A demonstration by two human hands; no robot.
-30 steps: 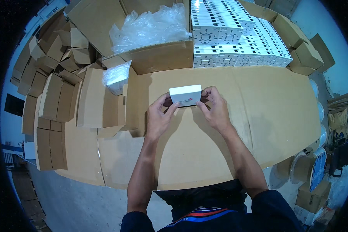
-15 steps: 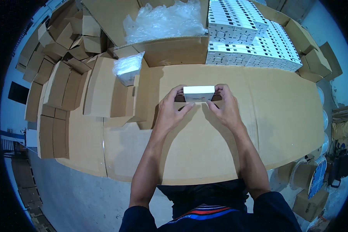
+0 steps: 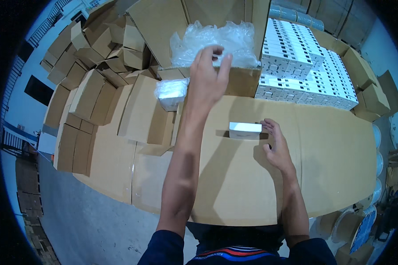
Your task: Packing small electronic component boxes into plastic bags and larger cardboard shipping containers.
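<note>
A small white box (image 3: 245, 130) stands on the cardboard-covered table in front of me. Just to its right is my right hand (image 3: 277, 145), fingers apart and curved; its fingertips are by the box's right end, and I cannot tell if they touch it. My left hand (image 3: 210, 75) is raised in front of the large carton (image 3: 241, 81), fingers spread and holding nothing. Behind that hand, clear plastic bags (image 3: 214, 42) lie heaped inside the carton. A plastic-wrapped white box (image 3: 170, 94) sits in an open cardboard box (image 3: 139, 110) to the left of my forearm.
White boxes with black markings (image 3: 305, 73) are stacked at the back right, next to open carton flaps (image 3: 369, 79). Empty cardboard boxes (image 3: 90, 99) crowd the left side. Cardboard sheeting (image 3: 336, 154) covers the table, and spools (image 3: 362, 225) stand beyond its right edge.
My left hand has let go of the small white box and moved up to the large carton. My right hand has opened beside the box. The view has tilted upward.
</note>
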